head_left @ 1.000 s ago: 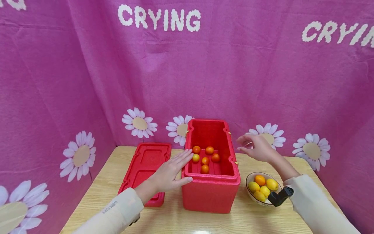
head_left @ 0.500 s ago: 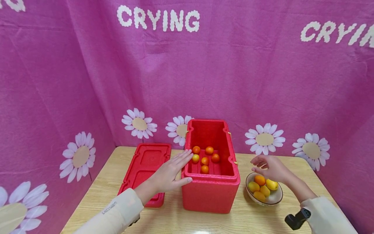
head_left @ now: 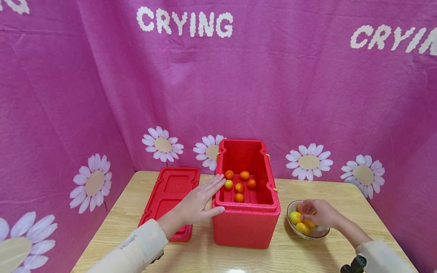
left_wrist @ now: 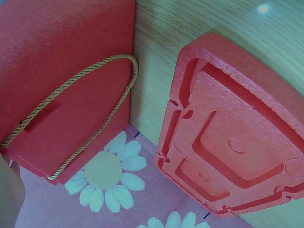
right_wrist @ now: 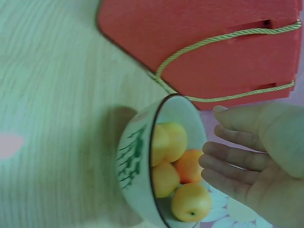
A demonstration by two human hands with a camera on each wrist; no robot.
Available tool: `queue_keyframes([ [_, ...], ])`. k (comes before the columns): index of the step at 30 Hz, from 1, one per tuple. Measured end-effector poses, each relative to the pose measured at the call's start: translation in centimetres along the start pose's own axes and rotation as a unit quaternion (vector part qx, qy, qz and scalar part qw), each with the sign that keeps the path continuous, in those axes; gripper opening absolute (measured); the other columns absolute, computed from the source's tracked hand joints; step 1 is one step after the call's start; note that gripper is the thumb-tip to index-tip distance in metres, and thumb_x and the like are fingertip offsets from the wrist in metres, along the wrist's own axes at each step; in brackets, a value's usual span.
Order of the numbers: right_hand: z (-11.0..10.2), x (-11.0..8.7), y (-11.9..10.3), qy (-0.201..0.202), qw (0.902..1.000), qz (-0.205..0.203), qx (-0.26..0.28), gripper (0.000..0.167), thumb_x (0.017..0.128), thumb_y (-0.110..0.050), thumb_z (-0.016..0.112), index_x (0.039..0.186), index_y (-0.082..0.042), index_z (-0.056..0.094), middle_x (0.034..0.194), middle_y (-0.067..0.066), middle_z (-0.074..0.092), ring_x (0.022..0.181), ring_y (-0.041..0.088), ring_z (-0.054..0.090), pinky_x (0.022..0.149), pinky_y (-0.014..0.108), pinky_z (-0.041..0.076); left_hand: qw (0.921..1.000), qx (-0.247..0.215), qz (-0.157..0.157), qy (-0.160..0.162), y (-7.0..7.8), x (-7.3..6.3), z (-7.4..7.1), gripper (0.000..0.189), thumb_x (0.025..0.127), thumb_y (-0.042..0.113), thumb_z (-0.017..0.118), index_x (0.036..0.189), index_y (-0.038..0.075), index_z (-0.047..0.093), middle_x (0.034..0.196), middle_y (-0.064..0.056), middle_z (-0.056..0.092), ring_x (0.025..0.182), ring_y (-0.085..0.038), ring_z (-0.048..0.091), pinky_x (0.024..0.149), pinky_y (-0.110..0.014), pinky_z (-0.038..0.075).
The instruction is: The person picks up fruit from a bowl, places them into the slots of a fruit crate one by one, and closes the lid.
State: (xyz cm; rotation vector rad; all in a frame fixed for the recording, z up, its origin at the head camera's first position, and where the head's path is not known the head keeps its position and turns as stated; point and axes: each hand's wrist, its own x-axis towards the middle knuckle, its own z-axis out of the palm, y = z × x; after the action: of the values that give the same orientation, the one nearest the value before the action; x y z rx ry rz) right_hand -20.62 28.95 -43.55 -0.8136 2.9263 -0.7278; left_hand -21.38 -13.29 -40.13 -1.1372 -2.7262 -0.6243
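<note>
My left hand (head_left: 199, 199) rests with straight fingers on the left rim of a red foam box (head_left: 246, 229). Several orange fruits (head_left: 244, 175) and one yellow fruit (head_left: 228, 185) lie on the box floor. My right hand (head_left: 324, 215) is over a bowl (head_left: 315, 237) to the right of the box, its fingertips down among orange and yellow fruits (head_left: 302, 228). In the right wrist view the fingers are loosely bent beside the bowl's mouth, with no fruit between them. The head view partly hides the fruits under this hand.
A red lid (head_left: 170, 182) with recessed panels lies on the wooden table (head_left: 191, 258) left of the box. Gold cord handles (left_wrist: 90, 69) hang on the box's sides. A purple curtain (head_left: 191, 87) with daisies stands behind the table.
My right hand has moved from beside the box, right and down to the fruits in the bowl. My left hand has stayed on the rim.
</note>
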Motion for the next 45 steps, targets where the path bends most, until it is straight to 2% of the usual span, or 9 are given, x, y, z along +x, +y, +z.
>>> queue_keyframes([
  [5,0.8,-0.3,0.4,-0.016,0.9999,-0.003,-0.003,0.019,0.077,-0.012,0.077,0.086,-0.001,0.064,0.076,0.000,0.066,0.066,-0.001,0.054,0.060,0.022,0.049,1.0000,0.003,-0.001,-0.002,0.0,0.1,0.0,0.079,0.090,0.051,0.057,0.154,0.022,0.021,0.163,0.006,0.018,0.151,-0.014,0.019,0.119,-0.043,0.031],
  [12,1.5,-0.5,0.8,-0.053,0.9986,0.007,0.009,0.017,0.076,-0.010,0.077,0.086,-0.001,0.065,0.079,0.005,0.068,0.069,0.012,0.060,0.065,0.026,0.054,1.0000,0.002,0.000,-0.004,-0.1,0.1,0.0,0.079,0.090,0.052,0.057,0.154,0.023,0.021,0.163,0.005,0.019,0.151,-0.014,0.019,0.119,-0.044,0.031],
  [21,1.6,-0.5,1.2,-0.067,0.9976,-0.001,0.015,0.017,0.074,-0.009,0.077,0.084,-0.001,0.066,0.076,0.005,0.067,0.067,0.006,0.057,0.063,0.023,0.053,1.0000,0.006,0.001,-0.003,-0.2,0.1,0.0,0.079,0.090,0.053,0.056,0.154,0.023,0.021,0.163,0.006,0.017,0.151,-0.014,0.018,0.119,-0.043,0.030],
  [27,1.8,-0.5,1.5,-0.076,0.9966,0.014,0.030,0.018,0.074,-0.009,0.077,0.084,0.000,0.065,0.077,0.004,0.068,0.069,0.001,0.056,0.064,0.022,0.051,0.9998,0.015,0.011,0.006,-0.2,0.1,0.1,0.078,0.091,0.052,0.055,0.154,0.020,0.022,0.163,0.004,0.018,0.151,-0.017,0.019,0.120,-0.043,0.029],
  [35,2.5,-1.0,2.0,-0.073,0.9970,0.022,0.016,0.019,0.075,-0.012,0.077,0.087,-0.001,0.067,0.077,0.000,0.064,0.070,-0.003,0.042,0.062,0.018,0.039,0.9999,0.009,0.010,0.005,-0.2,0.2,0.2,0.079,0.090,0.052,0.056,0.154,0.021,0.021,0.163,0.006,0.017,0.151,-0.015,0.018,0.120,-0.042,0.030],
  [41,2.2,-1.2,2.2,-0.080,0.9964,0.014,0.026,0.018,0.077,-0.014,0.077,0.087,-0.003,0.067,0.078,-0.001,0.064,0.071,-0.002,0.045,0.064,0.020,0.040,1.0000,0.001,0.001,0.000,0.0,0.1,0.2,0.080,0.090,0.053,0.056,0.154,0.022,0.021,0.163,0.005,0.019,0.151,-0.015,0.018,0.118,-0.044,0.032],
  [45,1.6,-1.1,2.1,-0.083,0.9958,0.024,0.032,0.021,0.078,-0.020,0.078,0.090,-0.006,0.067,0.082,-0.001,0.065,0.073,-0.001,0.045,0.065,0.020,0.039,1.0000,0.001,-0.001,0.003,0.0,0.0,0.1,0.080,0.090,0.054,0.056,0.154,0.023,0.020,0.163,0.006,0.018,0.151,-0.015,0.018,0.119,-0.044,0.031],
])
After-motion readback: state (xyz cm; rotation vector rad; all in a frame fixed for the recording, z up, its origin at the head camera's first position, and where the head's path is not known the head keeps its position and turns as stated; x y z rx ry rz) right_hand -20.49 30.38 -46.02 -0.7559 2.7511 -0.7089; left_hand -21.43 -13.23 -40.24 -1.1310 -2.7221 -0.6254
